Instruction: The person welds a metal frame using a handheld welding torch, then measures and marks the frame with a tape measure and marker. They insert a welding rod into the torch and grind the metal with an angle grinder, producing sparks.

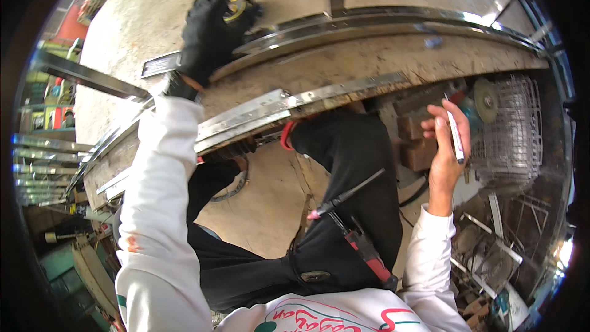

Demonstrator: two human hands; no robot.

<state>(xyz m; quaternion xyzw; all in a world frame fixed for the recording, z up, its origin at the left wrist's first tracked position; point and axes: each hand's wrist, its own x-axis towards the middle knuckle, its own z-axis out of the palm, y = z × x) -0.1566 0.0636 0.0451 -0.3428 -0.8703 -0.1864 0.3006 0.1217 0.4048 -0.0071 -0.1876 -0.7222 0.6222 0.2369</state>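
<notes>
Workshop scene, cluttered: bare concrete floor (264, 203) below, stacked metal sections (37, 172) along the left edge, scrap and wire offcuts lower right. Worn, stained wooden surface (344, 64) spans the top half of the view, its near edge bowed by the lens.

Long polished steel flat bars (381, 24) lie lengthwise across the surface; more grey steel strips (258, 110) sit along its near edge, one overhanging at the left.

Left hand (209, 34), in a black work glove, is up on the surface at the left end of the polished bars. Its fingers (233, 0) are clamped around a small yellow-and-black tape measure (238, 9), which rests on or just above the bar end; can't tell if it touches the steel. White sleeve runs from the wrist down to the lower edge.

Right hand (445, 144), bare, is off the surface, below its near edge on the right. Fingers curled together around a slim white marker pen (455, 135), held roughly upright with the tip up. Well apart from the bars.

Just behind the right hand: teal angle grinder with a grey disc (482, 101) lying under the surface edge, beside a wire mesh basket (513, 129) and some brown wooden blocks (418, 141).

Person wears black trousers (350, 166); a red-and-black handled tool (365, 249) sticks out at the hip, with a thin dark rod (350, 193) above it.
</notes>
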